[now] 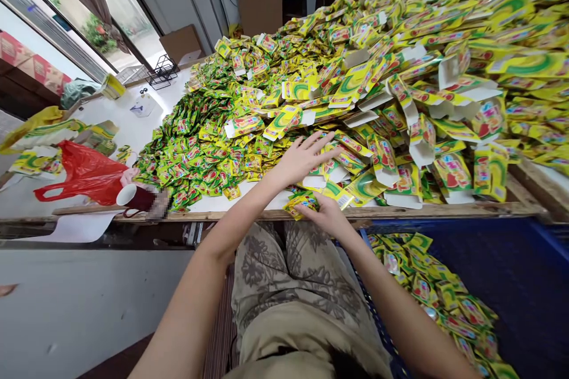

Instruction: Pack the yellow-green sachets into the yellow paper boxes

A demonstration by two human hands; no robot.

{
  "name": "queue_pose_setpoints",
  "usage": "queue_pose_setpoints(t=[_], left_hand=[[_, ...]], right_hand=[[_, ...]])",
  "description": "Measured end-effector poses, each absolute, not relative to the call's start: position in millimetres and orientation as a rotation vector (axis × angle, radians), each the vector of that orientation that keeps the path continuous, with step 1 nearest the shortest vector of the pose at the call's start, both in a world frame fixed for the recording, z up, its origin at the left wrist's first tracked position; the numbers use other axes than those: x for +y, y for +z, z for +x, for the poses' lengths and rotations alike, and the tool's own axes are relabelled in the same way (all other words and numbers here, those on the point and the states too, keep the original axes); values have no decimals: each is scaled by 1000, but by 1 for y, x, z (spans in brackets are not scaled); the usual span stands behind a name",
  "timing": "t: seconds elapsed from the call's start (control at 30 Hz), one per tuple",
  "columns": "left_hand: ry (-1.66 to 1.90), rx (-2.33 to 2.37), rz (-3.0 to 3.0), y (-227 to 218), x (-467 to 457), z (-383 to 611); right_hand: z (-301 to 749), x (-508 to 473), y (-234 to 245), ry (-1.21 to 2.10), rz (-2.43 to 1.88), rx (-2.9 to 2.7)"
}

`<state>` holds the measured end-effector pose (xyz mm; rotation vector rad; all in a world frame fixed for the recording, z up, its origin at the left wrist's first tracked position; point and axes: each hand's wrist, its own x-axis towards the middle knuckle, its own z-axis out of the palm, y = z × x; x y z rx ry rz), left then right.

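My left hand [304, 160] reaches over the heap with its fingers spread, above or lightly touching the open-ended yellow cartons [355, 151]; I cannot tell which. Close to the table's front edge, my right hand [329, 216] is closed on a few small yellow-green packets [301, 204], its fingertips partly hidden. Loose small green packets [208, 160] are heaped left of my hands. Flattened and half-open yellow cartons with white inner flaps [422, 145] pile up on the right.
On the left of the table lie a red plastic bag [91, 174], a dark mug [136, 196] and a black wire rack [163, 71]. A blue crate [502, 249] holding filled yellow packs [444, 302] stands below the edge at my right. The wooden table edge [400, 211] runs across in front of me.
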<state>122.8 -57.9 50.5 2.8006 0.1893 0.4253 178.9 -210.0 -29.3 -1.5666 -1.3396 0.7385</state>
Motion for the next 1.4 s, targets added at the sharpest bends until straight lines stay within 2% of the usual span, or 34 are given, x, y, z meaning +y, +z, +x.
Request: queue_pose_setpoints(t=[0.13, 0.27, 0.43, 0.6, 0.83, 1.1, 1.4], left_hand=[[415, 134, 2750, 57, -51, 120], [596, 422, 2682, 61, -59, 64], [697, 999, 2463, 16, -83, -8], [636, 1086, 2304, -17, -98, -22], [687, 1171, 2231, -22, -98, -17], [727, 1170, 2348, -31, -102, -14], [743, 1278, 2118, -30, -100, -19]], right_hand=[[181, -211, -31, 776, -1569, -1301], [181, -212, -29, 825, -1518, -1213], [172, -203, -22, 861, -1404, -1059], [152, -173, -4, 652, -1335, -953], [148, -145, 6, 249, -1562, -1347], [164, -136, 23, 349, -1913, -1784], [159, -113, 9, 390, -1564, -1865]])
